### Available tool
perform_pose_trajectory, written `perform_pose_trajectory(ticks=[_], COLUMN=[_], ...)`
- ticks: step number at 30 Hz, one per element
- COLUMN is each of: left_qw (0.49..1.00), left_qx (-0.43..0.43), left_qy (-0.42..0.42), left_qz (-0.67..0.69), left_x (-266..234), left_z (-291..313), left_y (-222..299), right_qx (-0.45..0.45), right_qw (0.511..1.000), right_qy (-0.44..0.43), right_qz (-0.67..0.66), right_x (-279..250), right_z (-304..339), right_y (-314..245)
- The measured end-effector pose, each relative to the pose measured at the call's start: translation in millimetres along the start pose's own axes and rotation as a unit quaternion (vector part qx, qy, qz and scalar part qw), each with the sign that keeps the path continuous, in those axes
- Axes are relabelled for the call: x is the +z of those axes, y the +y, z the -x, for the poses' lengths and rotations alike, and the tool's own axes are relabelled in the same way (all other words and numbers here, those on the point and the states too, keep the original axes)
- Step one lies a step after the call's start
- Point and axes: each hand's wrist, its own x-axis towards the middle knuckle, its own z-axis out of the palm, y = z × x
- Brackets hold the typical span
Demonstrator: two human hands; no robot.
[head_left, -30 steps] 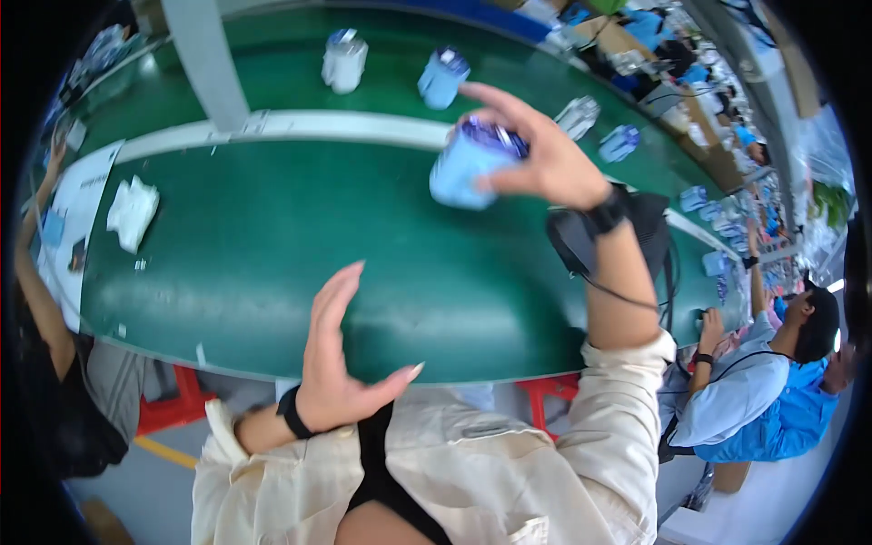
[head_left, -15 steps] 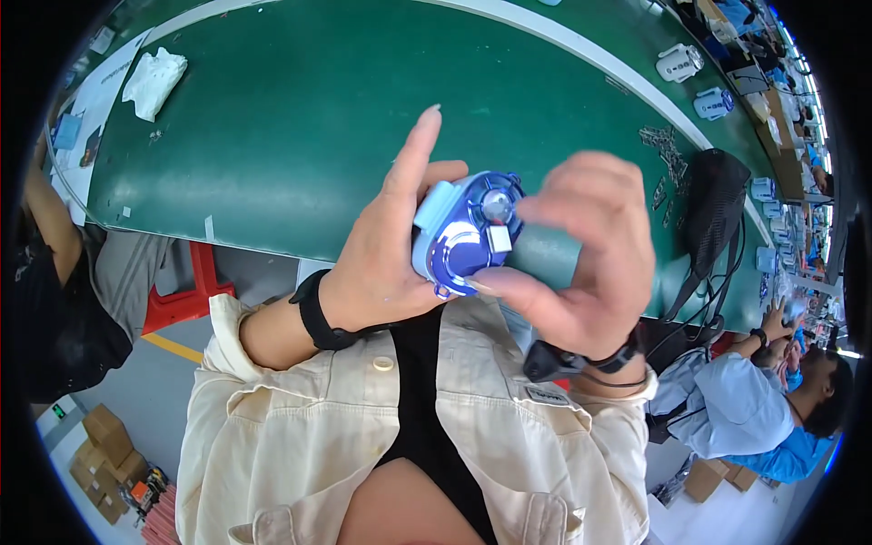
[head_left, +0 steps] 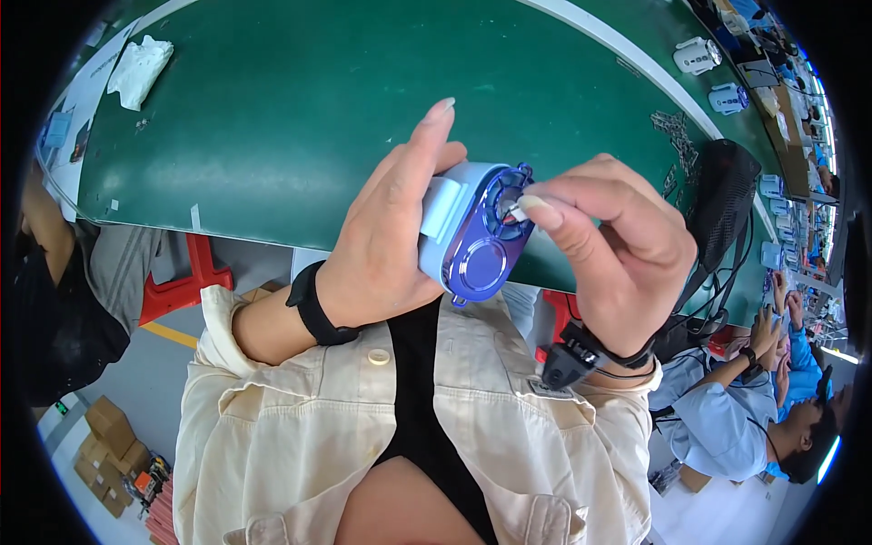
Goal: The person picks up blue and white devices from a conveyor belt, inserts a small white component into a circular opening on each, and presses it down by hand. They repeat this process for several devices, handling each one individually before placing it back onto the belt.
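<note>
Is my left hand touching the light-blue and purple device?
Touching: the head view shows your left hand gripping the light-blue device along its left side.

A light-blue, rounded plastic device (head_left: 472,236) is being held tilted by the left fingers (head_left: 422,154), its glossy violet-blue face (head_left: 472,238) being presented upward. A round, ribbed recess (head_left: 499,193) is being exposed at the face's far end, a ringed disc (head_left: 481,263) nearer. At the recess, a small white piece (head_left: 520,215) is being pinched by the right fingers (head_left: 547,214).
</note>
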Motion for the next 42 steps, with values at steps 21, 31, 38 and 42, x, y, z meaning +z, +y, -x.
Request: perform_pose_trajectory(ticks=[21,31,38,42], left_qw=[0.998,0.991,0.995,0.995], left_qx=[0.001,0.012,0.012,0.027], left_qy=[0.046,0.038,0.036,0.044], left_qz=[-0.037,-0.128,-0.095,-0.081], left_x=[8.7,8.5,11.0,11.9], left_z=[-2.4,-2.7,0.8,2.0], left_y=[4.2,4.2,1.3,-1.4], right_qx=[-0.292,-0.187,-0.218,-0.257], right_qw=[0.924,0.941,0.951,0.942], right_qy=[-0.024,-0.008,0.011,-0.016], right_qz=[0.245,0.281,0.22,0.215], right_x=[-5.0,10.1,5.3,-3.6], right_z=[-4.6,9.6,6.8,-0.4], right_y=[14.8,9.5,22.2,22.7])
